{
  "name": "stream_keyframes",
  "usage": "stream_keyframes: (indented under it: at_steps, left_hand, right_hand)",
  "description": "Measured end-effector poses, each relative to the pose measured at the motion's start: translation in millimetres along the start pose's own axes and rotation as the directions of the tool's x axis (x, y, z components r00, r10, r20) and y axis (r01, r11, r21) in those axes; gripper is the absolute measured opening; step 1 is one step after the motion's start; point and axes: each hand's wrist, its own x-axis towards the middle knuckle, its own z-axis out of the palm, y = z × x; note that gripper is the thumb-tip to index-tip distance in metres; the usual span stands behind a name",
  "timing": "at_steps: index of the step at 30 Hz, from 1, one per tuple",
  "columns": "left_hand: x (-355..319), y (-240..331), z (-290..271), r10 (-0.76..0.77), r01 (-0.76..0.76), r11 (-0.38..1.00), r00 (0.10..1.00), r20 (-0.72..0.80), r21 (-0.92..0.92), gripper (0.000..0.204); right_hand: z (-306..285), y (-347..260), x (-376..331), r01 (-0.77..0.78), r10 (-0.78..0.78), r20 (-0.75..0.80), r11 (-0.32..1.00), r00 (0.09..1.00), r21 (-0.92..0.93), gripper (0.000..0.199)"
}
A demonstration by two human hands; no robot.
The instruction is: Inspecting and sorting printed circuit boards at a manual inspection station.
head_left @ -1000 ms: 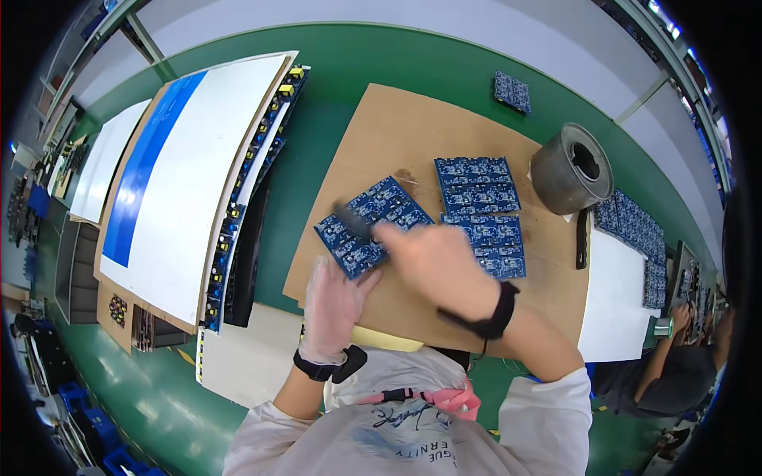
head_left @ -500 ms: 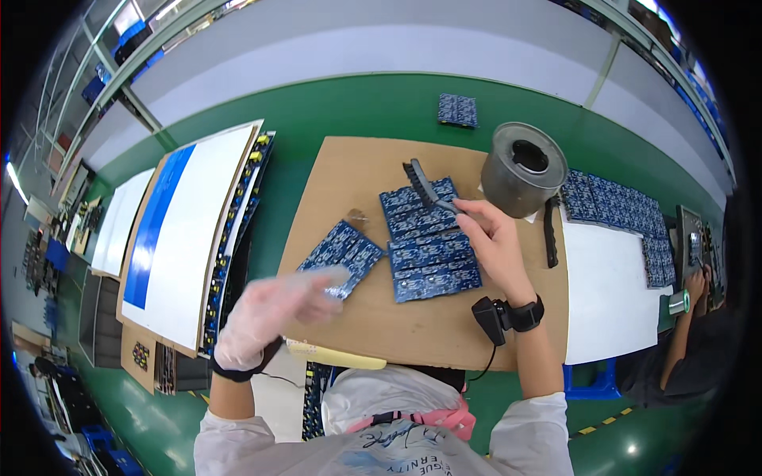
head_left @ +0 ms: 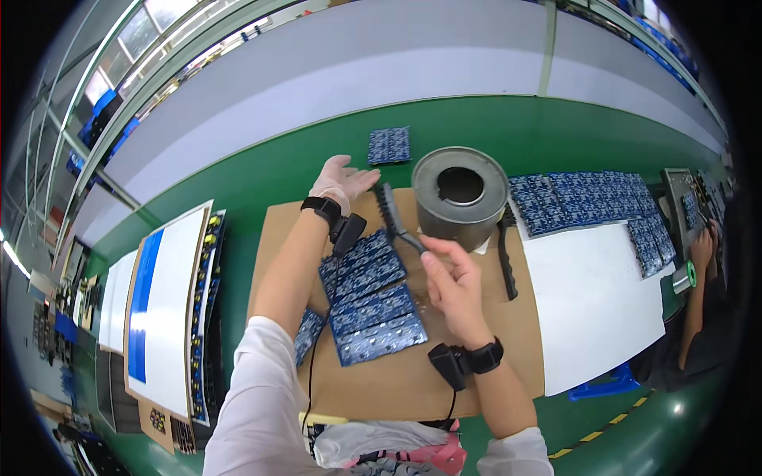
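Brush (head_left: pixel 394 216) in the right hand (head_left: pixel 454 287): a dark, narrow brush held by its handle between thumb and fingers, which are closed round it, its bristled head slanting up and away to the left, just beside the grey metal drum (head_left: pixel 460 194). The left hand (head_left: pixel 340 181), in a thin pale glove, is stretched far forward past the brown cardboard sheet (head_left: pixel 397 381), fingers spread wide and holding nothing; it hovers over the green surface (head_left: pixel 262 182), just short of a small blue circuit board panel (head_left: pixel 389 145) lying alone there. Both wrists carry black bands with small black units attached, and a thin cable runs down from the left one. On the cardboard, between the two forearms, lies a cluster of blue circuit boards (head_left: pixel 371 305), laid side by side and slightly fanned, with one more blue board (head_left: pixel 308 335) partly hidden under the left sleeve. The drum stands upright at the far edge of the cardboard, with a round hole in its top. A second black brush (head_left: pixel 505 254) lies just right of the drum, along the seam where the cardboard meets a white sheet (head_left: pixel 591 301). More blue boards (head_left: pixel 587 202) are laid out in rows beyond that sheet. Far right, another person's arm (head_left: pixel 698 270) works at the bench edge.
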Motion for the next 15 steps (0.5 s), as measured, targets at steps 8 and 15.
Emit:
stream_keyframes:
  at_steps: [8,15]
  left_hand:
    - [117,5,-42,0.091,-0.241,0.601,0.968,0.234,0.762,0.064]
    - [86,-24,9,0.351,-0.415,0.408,0.894,0.28,0.813,0.064]
  right_hand:
    - [2,-2,9,0.021,-0.022,0.01,0.999,1.0,0.043,0.027]
    - [-6,-3,7,0.054,-0.054,-0.015,0.998,0.998,0.03,0.027]
